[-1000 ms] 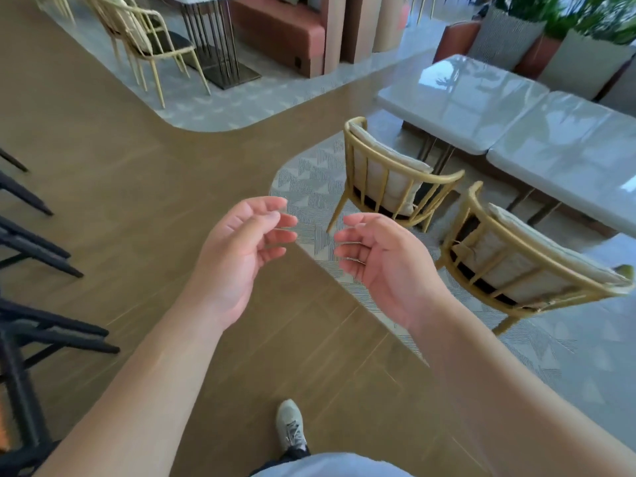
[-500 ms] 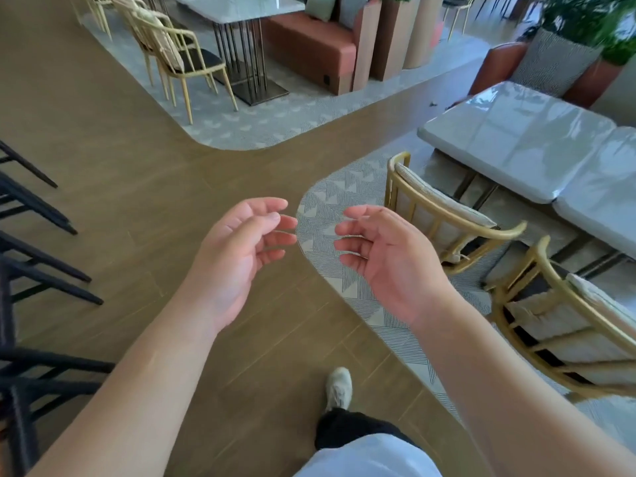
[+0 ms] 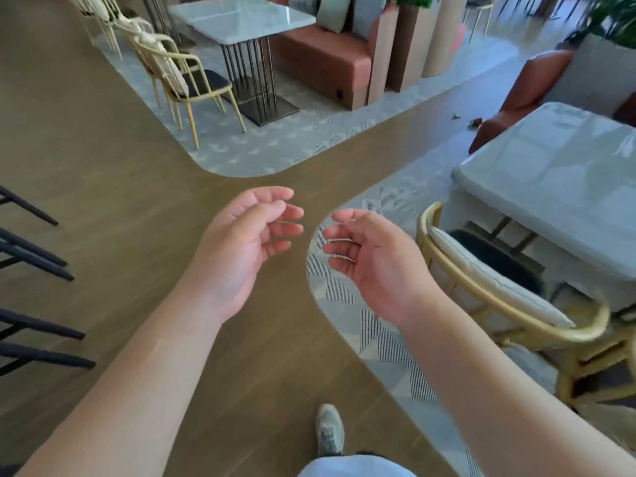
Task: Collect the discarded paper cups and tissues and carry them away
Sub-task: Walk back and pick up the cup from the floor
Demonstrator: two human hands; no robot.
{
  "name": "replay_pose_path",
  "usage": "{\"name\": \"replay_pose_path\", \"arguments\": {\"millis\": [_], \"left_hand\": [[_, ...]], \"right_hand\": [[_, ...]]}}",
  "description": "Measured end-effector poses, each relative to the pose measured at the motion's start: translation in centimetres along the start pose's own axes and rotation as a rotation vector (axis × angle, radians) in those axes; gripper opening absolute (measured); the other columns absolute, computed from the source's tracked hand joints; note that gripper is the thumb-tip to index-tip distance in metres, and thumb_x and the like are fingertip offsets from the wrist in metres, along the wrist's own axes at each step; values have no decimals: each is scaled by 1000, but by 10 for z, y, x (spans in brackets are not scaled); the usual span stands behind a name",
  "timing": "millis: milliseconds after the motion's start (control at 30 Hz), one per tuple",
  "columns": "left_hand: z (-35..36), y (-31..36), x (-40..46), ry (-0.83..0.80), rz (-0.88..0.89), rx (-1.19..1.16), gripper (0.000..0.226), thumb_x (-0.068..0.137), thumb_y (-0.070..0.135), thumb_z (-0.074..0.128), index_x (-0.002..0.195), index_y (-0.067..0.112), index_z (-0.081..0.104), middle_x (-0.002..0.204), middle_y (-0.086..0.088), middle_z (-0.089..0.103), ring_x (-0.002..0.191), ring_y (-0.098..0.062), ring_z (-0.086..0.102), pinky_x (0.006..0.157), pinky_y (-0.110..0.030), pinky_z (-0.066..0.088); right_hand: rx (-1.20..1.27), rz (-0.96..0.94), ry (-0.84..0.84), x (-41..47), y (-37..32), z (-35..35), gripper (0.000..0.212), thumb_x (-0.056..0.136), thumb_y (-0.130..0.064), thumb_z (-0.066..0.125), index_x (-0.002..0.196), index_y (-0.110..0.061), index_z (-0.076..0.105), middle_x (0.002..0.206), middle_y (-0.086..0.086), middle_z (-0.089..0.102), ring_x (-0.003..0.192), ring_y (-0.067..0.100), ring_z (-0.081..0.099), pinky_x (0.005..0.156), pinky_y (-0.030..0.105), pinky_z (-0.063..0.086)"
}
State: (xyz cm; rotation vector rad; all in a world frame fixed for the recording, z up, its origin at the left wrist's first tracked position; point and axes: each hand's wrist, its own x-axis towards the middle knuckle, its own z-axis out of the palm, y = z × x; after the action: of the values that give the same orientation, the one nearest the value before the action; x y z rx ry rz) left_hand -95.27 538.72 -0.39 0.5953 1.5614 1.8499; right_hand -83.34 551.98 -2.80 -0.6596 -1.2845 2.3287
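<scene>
Bright daylight, glare on the marble table (image 3: 564,187); corners blurred, wide-angle bending at edges

We seem to stand in a café or lounge: marble-topped tables (image 3: 241,18) at twelve and two o'clock, gold-framed chairs (image 3: 186,80), upholstered benches (image 3: 320,56), patterned carpet (image 3: 275,149) beside wood flooring (image 3: 86,160).

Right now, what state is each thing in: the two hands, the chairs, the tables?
Left hand: open, fingers loosely curled, holding nothing.
Right hand: open, palm up, holding nothing.
Near gold chair: upright, tucked against the table, cushion on its back.
Near table: no cups or tissues on the part that shows.
Far table: top bare where visible.
Far gold chair: upright beside that table.
Shoe: on the wood floor.
</scene>
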Motion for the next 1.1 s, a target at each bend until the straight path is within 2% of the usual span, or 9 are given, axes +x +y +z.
{"name": "replay_pose_path", "arguments": {"millis": [167,333,500,667,933,1100], "left_hand": [[8,15,83,-44,32,11,25,85,27,57,106,24,69,95,3,75,87,-12,70,76,-27,52],[-2,24,156,-50,13,-48,25,86,27,57,107,23,70,96,2,75,88,-14,71,80,-34,50],[-18,13,235,-78,-30,-100,26,85,27,56,107,22,69,94,1,75,84,-14,71,75,-30,52],[-43,3,333,-89,-68,-134,26,85,27,56,107,21,68,93,1,76,82,-14,71,75,-31,51],[-78,26,513,-199,-130,-174,24,84,27,58,104,22,70,94,0,75,81,-14,71,73,-30,51],[-81,43,601,-311,-123,-173,17,99,18,52,108,20,67,94,1,75,82,-12,70,75,-29,51]], "right_hand": [[-27,-41,3,82,-40,-1,18,76,-19,57,91,-15,67,82,7,68,69,19,63,66,30,47],[-33,-70,-2,142,-63,-1,19,78,-18,57,93,-13,68,82,7,68,69,18,64,64,28,49],[-55,-82,60,212,-69,-5,17,93,-9,50,93,-14,67,82,6,68,71,18,64,69,31,47],[-55,-62,105,304,-69,4,18,96,-7,48,96,-12,66,81,6,68,71,18,63,67,29,48],[-68,-76,231,465,-106,36,21,95,-5,48,92,-13,68,82,9,67,72,21,61,66,29,50],[-74,-147,286,535,-133,46,21,95,-4,48,94,-11,67,82,9,68,72,21,61,67,31,48]]}}
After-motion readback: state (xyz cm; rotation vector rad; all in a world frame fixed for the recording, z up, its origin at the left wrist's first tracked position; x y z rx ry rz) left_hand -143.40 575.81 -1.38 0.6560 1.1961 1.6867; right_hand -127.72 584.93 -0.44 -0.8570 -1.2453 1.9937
